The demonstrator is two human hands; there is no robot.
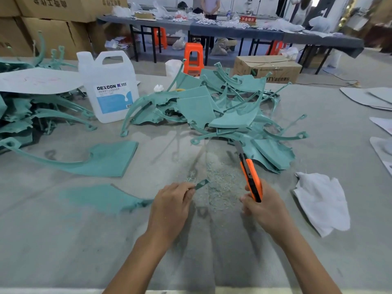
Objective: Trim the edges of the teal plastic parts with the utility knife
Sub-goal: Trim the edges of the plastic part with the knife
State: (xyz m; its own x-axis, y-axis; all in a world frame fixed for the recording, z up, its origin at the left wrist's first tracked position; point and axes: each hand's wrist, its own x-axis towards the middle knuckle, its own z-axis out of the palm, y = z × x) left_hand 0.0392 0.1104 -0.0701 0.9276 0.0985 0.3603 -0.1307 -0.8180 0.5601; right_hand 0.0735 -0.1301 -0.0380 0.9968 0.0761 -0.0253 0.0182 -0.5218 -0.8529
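The teal part point(118, 200) under work is sitting low over the near middle of the table point(212, 251). Its broad body is showing blurred to the left of the left hand point(171, 206), and a narrow tab end with a hole is sticking out to the right of the fingers. The left grip is curling closed round the part, thumb and fingers pinching it near the tab.

The right hand point(267, 209) is wrapping tightly round the lower handle of the orange knife point(251, 179). The knife is standing tilted, blade out and pointing up and away from the person. It is sitting just right of the tab and apart from it. Whether the blade is touching anything cannot be told.

A heap of fine shavings point(220, 187) is lying on the table between the two hands and beyond them. A white cloth point(320, 202) is lying crumpled to the right of the knife hand.

Another teal part point(106, 160) is lying flat to the left, past the held one. A tangled pile point(212, 111) of like parts is filling the middle of the table behind the shavings. A second stack point(21, 115) is sitting at the far left under a grey sheet point(36, 79).

A white jug point(110, 88) (label reading DEXCON) is standing upright between the stack and the pile. Cardboard boxes point(53, 18) and an orange stool point(193, 58) are standing beyond the table.
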